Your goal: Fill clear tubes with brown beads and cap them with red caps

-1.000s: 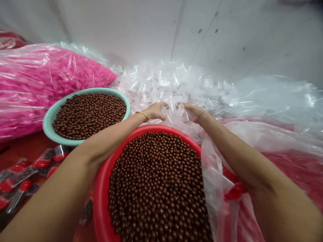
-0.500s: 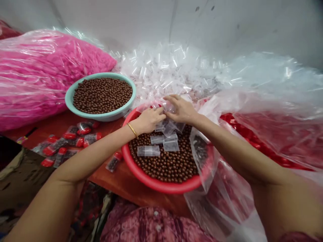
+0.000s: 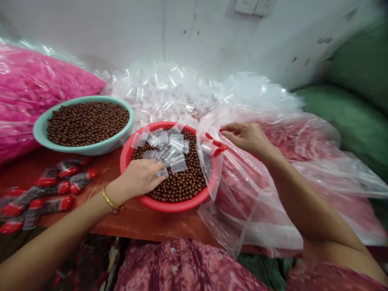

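The left hand (image 3: 141, 174) and right hand (image 3: 250, 138) had just parted, dividing the work between small clear plastic tubes (image 3: 178, 163) in a round red plastic basin (image 3: 172, 207) and glossy red plastic caps (image 3: 218, 150). Both grips looked curled; any pinch was unclear.

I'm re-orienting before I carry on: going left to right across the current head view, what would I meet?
Clear plastic bag full of bright pink pieces → oval turquoise plastic bowl → round red plastic basin → right hand → large, rounded dark-green bulk.
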{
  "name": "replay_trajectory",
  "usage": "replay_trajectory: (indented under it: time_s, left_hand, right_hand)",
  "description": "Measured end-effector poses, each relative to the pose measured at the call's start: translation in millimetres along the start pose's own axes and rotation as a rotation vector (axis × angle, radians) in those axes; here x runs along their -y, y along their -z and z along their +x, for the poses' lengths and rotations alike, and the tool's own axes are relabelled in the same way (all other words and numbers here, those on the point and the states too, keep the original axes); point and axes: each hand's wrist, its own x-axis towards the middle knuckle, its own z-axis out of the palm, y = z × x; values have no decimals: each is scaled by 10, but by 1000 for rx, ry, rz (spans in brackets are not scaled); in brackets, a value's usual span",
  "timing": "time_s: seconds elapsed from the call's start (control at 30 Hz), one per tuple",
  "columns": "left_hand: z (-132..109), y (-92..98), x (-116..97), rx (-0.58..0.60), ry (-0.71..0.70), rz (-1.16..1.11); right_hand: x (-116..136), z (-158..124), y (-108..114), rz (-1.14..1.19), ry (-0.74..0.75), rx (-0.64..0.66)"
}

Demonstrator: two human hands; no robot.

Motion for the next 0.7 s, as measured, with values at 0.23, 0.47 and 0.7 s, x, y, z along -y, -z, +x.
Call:
replay_trajectory:
  time_s: [0.23,0.47,0.7]
  left_hand:
    - [-61,-271,15,-32,50,-44]
    - [-72,-337,98,-6,119,-86]
    - [-128,-472,178,-127,121,-109]
  right_hand:
    - [-1146,-265,-70,-195,-633,316]
    - [-1735,-180,-100,-228,-1017,69]
    - [-2177,-21,349,23,-612,-169]
